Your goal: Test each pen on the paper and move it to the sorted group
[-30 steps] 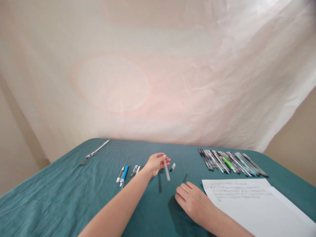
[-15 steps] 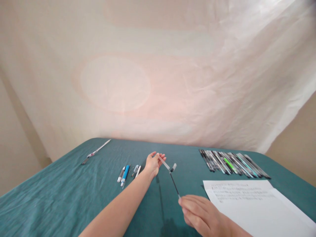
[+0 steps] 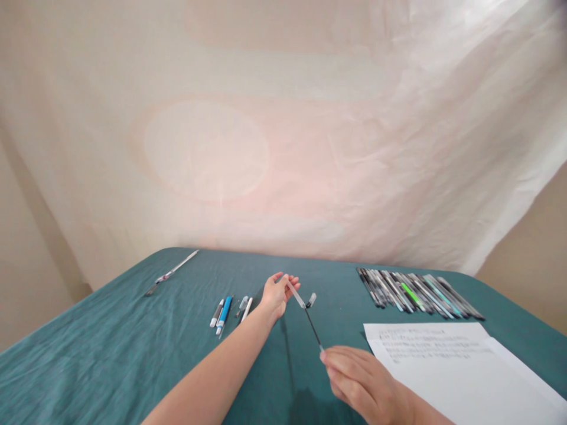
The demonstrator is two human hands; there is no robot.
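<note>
My left hand (image 3: pixel 275 294) pinches a clear pen barrel (image 3: pixel 296 295) above the table, its lower end pointing toward my body. My right hand (image 3: pixel 358 378) grips the near end of a thin dark pen refill (image 3: pixel 313 328) between thumb and fingers. The refill's far tip meets the barrel's open end; how far inside it reaches, I cannot tell. Just right of that joint lies a clear pen cap (image 3: pixel 312 300) with a dark part.
Left of my forearm lie a blue pen (image 3: pixel 224 313), a white-and-grey pen (image 3: pixel 217 313) and several small pen parts. Scissors-like metal item or pen (image 3: pixel 170 273) rests far left. At right, a row of pens (image 3: pixel 416 293) lies behind written paper (image 3: pixel 452 378) on the green cloth (image 3: pixel 110 354).
My right hand has shifted slightly up toward the left hand with the refill. The left hand and barrel have barely moved.
</note>
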